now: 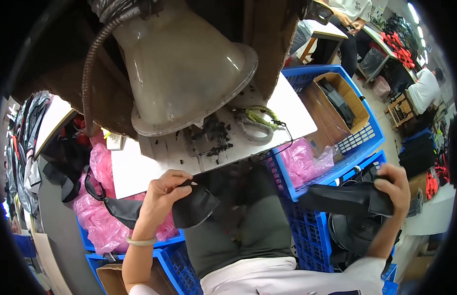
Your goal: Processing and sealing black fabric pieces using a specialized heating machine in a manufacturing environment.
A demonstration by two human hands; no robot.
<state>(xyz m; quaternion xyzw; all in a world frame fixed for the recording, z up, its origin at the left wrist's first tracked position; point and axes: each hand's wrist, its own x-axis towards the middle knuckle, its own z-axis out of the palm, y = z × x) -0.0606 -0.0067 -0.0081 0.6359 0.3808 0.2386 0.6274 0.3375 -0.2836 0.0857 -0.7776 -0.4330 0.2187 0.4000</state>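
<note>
My left hand (167, 191) is closed in a pinch at the near edge of a white worktable, gripping a black fabric piece (194, 206). A wide dark flap of it hangs to the right of my fingers; a black strap (121, 209) shows on the other side of the wrist. Out to the right, my right hand (395, 189) grips the end of another flat black fabric piece (336, 198), which stretches leftward over the blue crates. Whether the two black pieces join cannot be seen. Above the table hangs a large, cloudy bell-shaped hood (184, 69).
Black scraps (216, 140) and a greenish cord (260, 115) lie on the worktable (127, 172). Blue crates (307, 231) stand both sides, holding pink plastic bags (307, 162) and a cardboard box (332, 113). A ribbed metal hose (88, 78) runs beside the hood. Other people work at far right.
</note>
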